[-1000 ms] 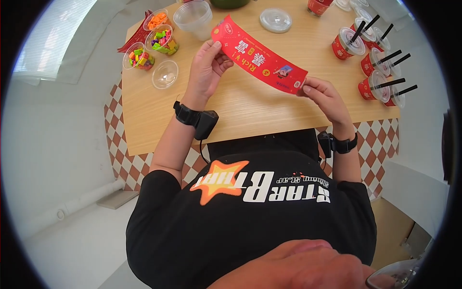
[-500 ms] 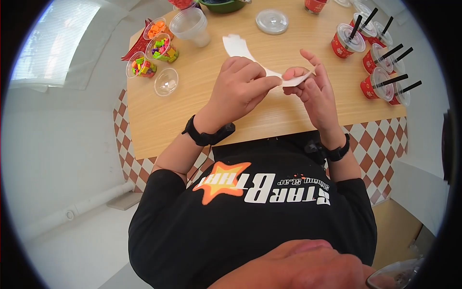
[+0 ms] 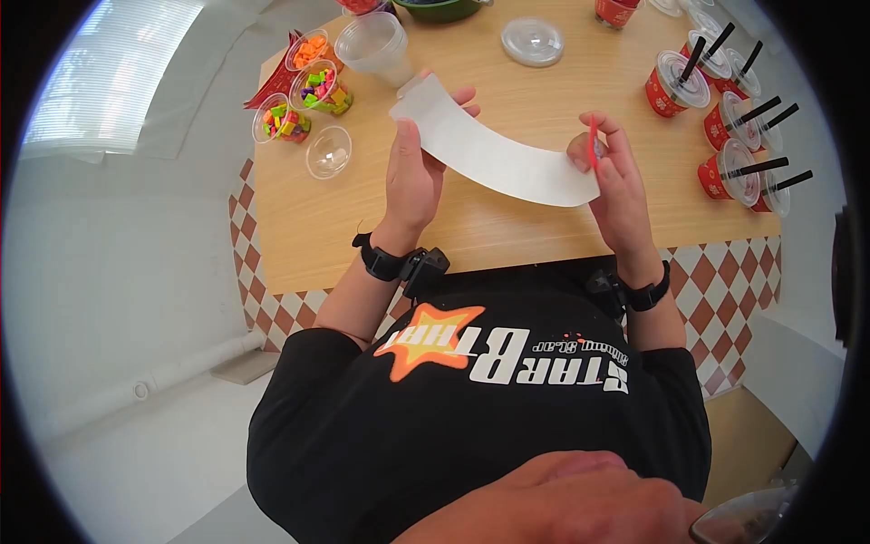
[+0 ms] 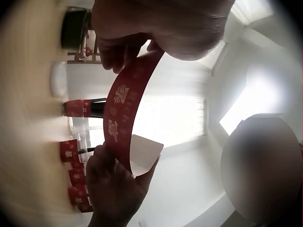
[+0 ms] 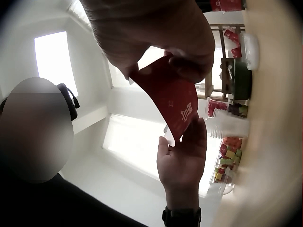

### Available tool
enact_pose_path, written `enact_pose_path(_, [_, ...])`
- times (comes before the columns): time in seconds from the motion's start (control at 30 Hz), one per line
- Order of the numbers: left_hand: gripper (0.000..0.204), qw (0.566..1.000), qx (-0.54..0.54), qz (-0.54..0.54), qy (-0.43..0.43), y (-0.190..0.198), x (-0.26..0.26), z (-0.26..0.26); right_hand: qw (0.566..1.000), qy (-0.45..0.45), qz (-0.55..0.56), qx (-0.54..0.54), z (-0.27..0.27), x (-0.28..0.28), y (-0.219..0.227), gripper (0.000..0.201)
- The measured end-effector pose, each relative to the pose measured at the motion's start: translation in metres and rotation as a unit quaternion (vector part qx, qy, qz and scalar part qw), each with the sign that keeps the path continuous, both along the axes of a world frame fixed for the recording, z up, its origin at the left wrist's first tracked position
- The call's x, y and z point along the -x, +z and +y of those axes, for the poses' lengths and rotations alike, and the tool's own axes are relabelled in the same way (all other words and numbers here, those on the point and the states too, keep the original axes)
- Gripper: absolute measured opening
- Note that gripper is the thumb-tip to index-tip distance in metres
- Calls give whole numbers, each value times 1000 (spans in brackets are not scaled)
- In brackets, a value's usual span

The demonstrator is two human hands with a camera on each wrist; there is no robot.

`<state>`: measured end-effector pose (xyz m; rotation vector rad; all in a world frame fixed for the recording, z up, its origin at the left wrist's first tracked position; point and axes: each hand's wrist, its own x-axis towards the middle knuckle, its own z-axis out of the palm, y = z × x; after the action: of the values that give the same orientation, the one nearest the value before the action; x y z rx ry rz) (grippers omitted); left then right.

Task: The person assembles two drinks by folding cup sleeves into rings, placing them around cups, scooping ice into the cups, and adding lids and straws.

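Paper sleeve (image 3: 497, 156) held flat above the counter (image 3: 507, 227), white back upward, red printed face downward, as the wrist views show. Left hand (image 3: 415, 172) at the far end, thumb on top and fingers beneath, grip closed on the strip; right hand (image 3: 616, 177) pinching the near end, where a red edge shows. Strip bowed but not yet curled into a ring; ends well apart. Judged stage: early, sleeve in hand and unrolled, wrapping and joining still to come. Finished red cups with straws (image 3: 725, 109) grouped at the right edge of the counter. Clear empty cups (image 3: 372, 45), a loose lid (image 3: 533, 43) and tubs of coloured pieces (image 3: 308, 91) at the far left.
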<state>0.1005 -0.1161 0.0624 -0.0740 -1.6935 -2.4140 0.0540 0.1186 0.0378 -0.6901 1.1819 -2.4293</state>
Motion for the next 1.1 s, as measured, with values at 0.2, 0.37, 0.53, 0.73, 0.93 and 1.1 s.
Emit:
enact_pose_path(0.2, [74, 973, 201, 117, -13, -7, -3, -3, 979, 6, -29, -199, -6, -12, 20, 53])
enact_pose_path(0.37, [81, 912, 368, 176, -36, -2, -7, -1, 990, 36, 42, -129, -8, -21, 31, 55])
enact_pose_path(0.53, [77, 910, 364, 192, -44, 5, -9, 0, 956, 1, 166, -241, -5, -18, 41, 59])
enact_pose_path(0.73, [56, 893, 380, 241, -21, 4, -9, 0, 920, -113, 268, -264, -12, -20, 40, 51])
enact_pose_path(0.93, [43, 873, 408, 266, -9, 12, -10, -4, 921, -122, 296, -223, -7, -17, 36, 46])
enact_pose_path(1.1, [43, 852, 441, 282, -15, 16, -10, -6, 890, -153, 366, -226, -10, -17, 36, 45])
